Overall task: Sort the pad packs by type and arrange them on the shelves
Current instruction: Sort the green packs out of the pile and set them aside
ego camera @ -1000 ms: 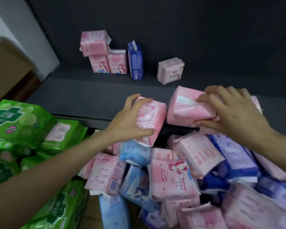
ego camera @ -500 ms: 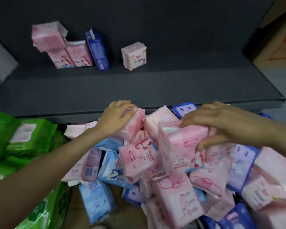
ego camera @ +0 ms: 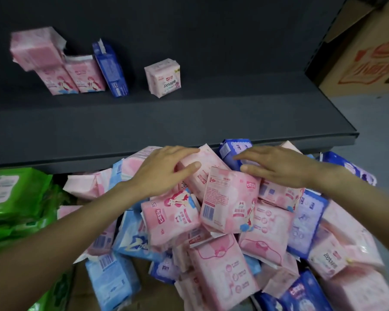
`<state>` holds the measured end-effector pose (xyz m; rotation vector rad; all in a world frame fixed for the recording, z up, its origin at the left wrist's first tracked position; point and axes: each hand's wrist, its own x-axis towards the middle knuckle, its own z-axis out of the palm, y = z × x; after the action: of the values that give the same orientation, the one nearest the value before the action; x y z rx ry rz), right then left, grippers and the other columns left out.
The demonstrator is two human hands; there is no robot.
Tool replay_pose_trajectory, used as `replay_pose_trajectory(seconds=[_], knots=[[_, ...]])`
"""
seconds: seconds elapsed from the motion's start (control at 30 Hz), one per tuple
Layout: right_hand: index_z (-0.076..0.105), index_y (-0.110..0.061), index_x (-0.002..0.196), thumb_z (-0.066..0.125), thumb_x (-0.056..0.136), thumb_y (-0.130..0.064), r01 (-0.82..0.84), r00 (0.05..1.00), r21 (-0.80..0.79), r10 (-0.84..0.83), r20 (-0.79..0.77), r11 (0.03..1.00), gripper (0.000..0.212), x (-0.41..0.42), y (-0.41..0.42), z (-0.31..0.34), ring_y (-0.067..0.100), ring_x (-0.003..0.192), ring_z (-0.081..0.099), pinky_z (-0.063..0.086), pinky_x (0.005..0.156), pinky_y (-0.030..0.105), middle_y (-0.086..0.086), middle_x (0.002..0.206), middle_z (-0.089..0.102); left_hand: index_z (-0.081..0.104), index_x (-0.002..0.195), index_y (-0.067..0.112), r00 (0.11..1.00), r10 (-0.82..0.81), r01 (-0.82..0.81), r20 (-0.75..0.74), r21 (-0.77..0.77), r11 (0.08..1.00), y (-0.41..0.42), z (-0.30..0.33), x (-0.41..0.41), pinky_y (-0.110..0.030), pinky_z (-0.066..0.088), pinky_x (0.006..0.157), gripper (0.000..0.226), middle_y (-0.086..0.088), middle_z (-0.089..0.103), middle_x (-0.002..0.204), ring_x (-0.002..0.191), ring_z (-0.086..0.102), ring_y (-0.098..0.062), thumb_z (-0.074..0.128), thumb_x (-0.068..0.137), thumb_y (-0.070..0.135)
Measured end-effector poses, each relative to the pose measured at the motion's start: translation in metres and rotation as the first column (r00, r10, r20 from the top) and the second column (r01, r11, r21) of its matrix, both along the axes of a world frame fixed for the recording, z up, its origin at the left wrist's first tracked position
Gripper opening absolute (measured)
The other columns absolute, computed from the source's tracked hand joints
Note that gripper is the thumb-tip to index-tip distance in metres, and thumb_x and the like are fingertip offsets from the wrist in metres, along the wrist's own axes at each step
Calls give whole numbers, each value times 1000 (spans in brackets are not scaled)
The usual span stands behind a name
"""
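**Both hands flat on the heap**

Five packs stand on the dark shelf [ego camera: 189, 117]: three pink, one blue pack [ego camera: 111, 68], one pale pack [ego camera: 163, 77], long axes upright. Below, the left hand [ego camera: 164, 169] and right hand [ego camera: 276, 166] rest with straight fingers on the pile of packs [ego camera: 229, 221]; the pink packs gripped half a second ago are released.

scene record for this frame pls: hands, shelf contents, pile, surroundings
left hand: fingers fairly straight, resting on a pink pack atop the pile
right hand: flat, fingers straight, over pile
shelf: three pink packs, one upright blue pack, one pale pink pack standing apart
pile: mixed pink, light blue, dark blue packs
left side: green packs
right side: cardboard box
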<state>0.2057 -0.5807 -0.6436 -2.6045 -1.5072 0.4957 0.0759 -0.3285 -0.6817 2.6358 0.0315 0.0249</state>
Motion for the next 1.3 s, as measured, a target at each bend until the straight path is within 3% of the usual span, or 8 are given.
replay_pose_trajectory(seconds=[0.17, 0.43, 0.67, 0.8, 0.97, 1.07, 1.17, 1.3], knots=[[50, -37, 130, 14, 85, -72, -26, 999, 103, 22, 38, 994, 67, -3, 2, 0, 5, 116, 44, 29, 98, 21, -15, 129, 52, 51, 132, 37, 998, -60, 59, 22, 34, 998, -11, 0, 3, -25, 30, 101, 70, 15, 55, 131, 122, 46, -8, 22, 78, 73], [55, -25, 129, 55, 93, -33, -92, 970, 233, 34, 242, 968, 36, 35, 95, 33, 22, 112, 53, 41, 95, 34, -3, 123, 60, 69, 104, 23, 892, 67, -121, 447, 92, 988, 69, 21, 15, -26, 49, 78, 31, 13, 70, 99, 89, 62, -10, 48, 86, 38], [47, -20, 136, 61, 83, -11, -157, 914, 225, 55, 403, 962, 56, 85, 235, 19, 25, 130, 40, 32, 106, 39, 3, 138, 49, 60, 118, 25, 861, 407, -399, 305, -90, 912, 203, 13, 46, -33, 48, 86, 44, 8, 64, 110, 95, 59, -12, 65, 78, 43], [33, -17, 146, 56, 77, 7, -152, 846, 116, 68, 528, 982, 76, 118, 293, -3, 26, 145, 15, 13, 116, 44, 6, 154, 27, 47, 135, 18, 835, 487, -511, 256, 34, 859, 260, 4, 73, -38, 39, 98, 63, -6, 50, 131, 121, 46, -27, 72, 80, 37], [-1, -19, 152, 55, 87, -1, 33, 838, -92, 22, 545, 995, 88, 155, 342, -22, 21, 147, -4, 5, 118, 42, 2, 160, -3, 39, 142, 8, 837, 415, -508, 356, 226, 831, 302, 14, 115, -39, 27, 107, 77, -18, 44, 140, 130, 37, -35, 69, 79, 40], [-12, -17, 151, 53, 91, -9, 117, 818, -213, 28, 575, 970, 88, 173, 358, -30, 21, 147, -6, 2, 119, 43, 0, 160, 0, 22, 149, 8, 839, 459, -544, 292, 439, 715, 325, 12, 127, -34, -1, 112, 76, -17, 23, 154, 144, 13, -31, 60, 89, 34], [-3, -20, 151, 56, 90, -18, 144, 769, -206, 22, 639, 968, 84, 189, 357, -37, 24, 142, 15, 4, 119, 44, 1, 151, 22, 11, 151, 8, 845, 493, -519, 208, 544, 659, 347, 2, 127, -30, -12, 108, 75, -11, 15, 157, 146, 6, -25, 54, 93, 32], [30, -27, 139, 67, 79, -36, 81, 782, -132, 19, 622, 988, 71, 203, 350, -36, 26, 136, 19, 4, 118, 46, 2, 141, 28, 17, 151, 9, 871, 437, -471, 223, 630, 618, 362, -21, 122, -39, 1, 116, 77, -9, 26, 150, 138, 23, -28, 57, 89, 30]])
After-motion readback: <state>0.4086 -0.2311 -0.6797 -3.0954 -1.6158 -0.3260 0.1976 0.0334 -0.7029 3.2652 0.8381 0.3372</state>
